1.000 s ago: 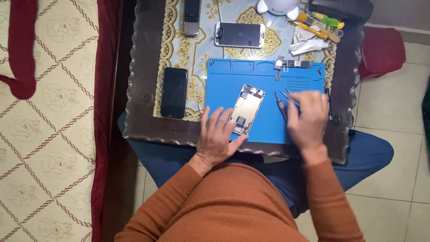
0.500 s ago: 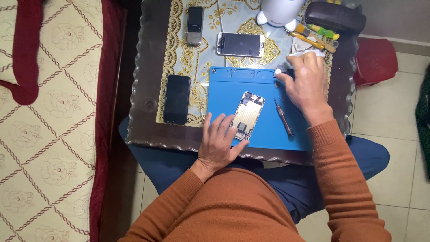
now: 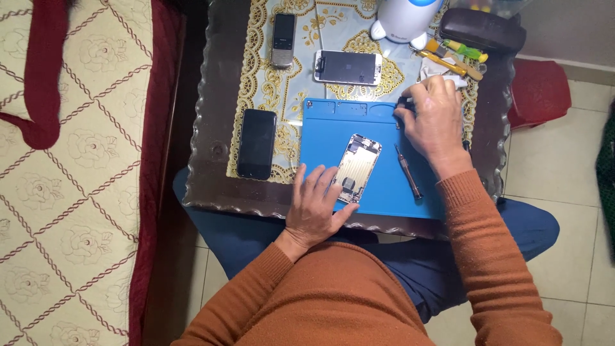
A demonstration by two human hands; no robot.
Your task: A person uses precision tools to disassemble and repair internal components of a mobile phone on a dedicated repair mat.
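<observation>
One opened phone [image 3: 356, 168] lies face down near the middle of the blue mat [image 3: 333, 128], its back removed so that the metal plates and small parts inside are seen. The left hand [image 3: 314, 208] rests flat beside it, the fingers spread and touching its lower left edge, so this grip is open and only steadies the phone, it does not close on it. The phone looks light and stiff, but the open inside seems fragile; I think it is best held by the two long side edges, not by the bare parts. The right hand [image 3: 434, 122] is at the top right corner of the mat, bent over something small and dark; its fingers are curled, but I cannot tell if they really pinch a thing or only touch it. A thin screwdriver [image 3: 407, 172] lies free on the mat, between the phone and the right wrist. On the tabletop [image 3: 214, 154] outside the mat there are a black phone [image 3: 257, 143], a white screen panel [image 3: 348, 67] and an old grey phone [image 3: 282, 40]. Some tools [image 3: 456, 56], a white lamp base [image 3: 402, 19] and a dark case [image 3: 482, 29] stand at the far edge, partly cut off by the picture border.
</observation>
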